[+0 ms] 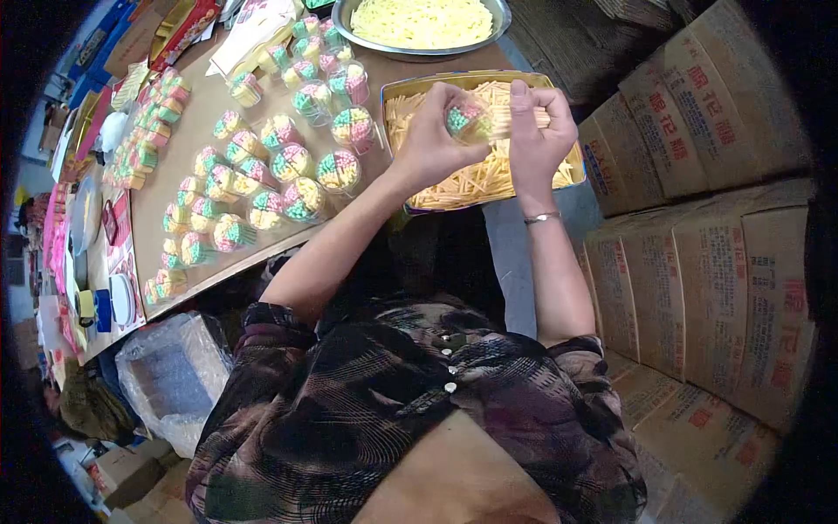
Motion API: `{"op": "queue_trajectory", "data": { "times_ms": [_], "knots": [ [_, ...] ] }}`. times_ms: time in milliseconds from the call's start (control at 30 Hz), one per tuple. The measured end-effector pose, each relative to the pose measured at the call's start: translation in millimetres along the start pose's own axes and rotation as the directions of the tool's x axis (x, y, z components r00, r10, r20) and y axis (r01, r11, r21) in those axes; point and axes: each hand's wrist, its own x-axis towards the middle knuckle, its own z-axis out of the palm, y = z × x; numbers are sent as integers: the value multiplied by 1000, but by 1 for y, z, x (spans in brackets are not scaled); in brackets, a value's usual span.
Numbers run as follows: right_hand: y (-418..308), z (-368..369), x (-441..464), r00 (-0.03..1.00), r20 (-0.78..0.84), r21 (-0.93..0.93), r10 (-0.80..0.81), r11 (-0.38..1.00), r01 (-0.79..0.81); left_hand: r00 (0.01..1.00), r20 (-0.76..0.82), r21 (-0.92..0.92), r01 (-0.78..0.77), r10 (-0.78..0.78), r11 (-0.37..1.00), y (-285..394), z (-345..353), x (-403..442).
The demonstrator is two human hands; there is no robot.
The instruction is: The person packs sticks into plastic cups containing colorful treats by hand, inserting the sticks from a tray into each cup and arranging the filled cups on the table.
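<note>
Above a shallow box with a yellow-and-blue rim (454, 207), heaped with pale-orange sticks, the left hand (429, 140) curls its fingers around a clear plastic cup (469, 120), its mouth apparently angled towards the right hand (539, 135), whose fingers pinch a stick bundle (501, 120). The box probably catches strays. Multicoloured filled cups (338, 170) stand grouped on the brown desk (199, 122). Cardboard cartons (642, 131) bear red Chinese characters, seemingly 棉花.
</note>
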Motion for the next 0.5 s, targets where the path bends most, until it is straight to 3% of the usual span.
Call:
{"op": "queue_trajectory", "data": {
  "times_ms": [33,67,200,500],
  "knots": [
    [-1,0,0,995,-20,-21,-98,995,97,1000,4,-12,-8,8,1000,0,3,-1],
    [0,-2,-1,995,-19,-26,-98,995,98,1000,4,-16,-8,8,1000,1,5,-2],
    [11,-7,-11,961,126,-80,-247,963,258,1000,23,-90,-16,18,996,2,8,-3],
    [0,-18,-9,937,227,0,-266,962,274,997,21,-45,-69,70,997,18,3,0]
  ]
}}
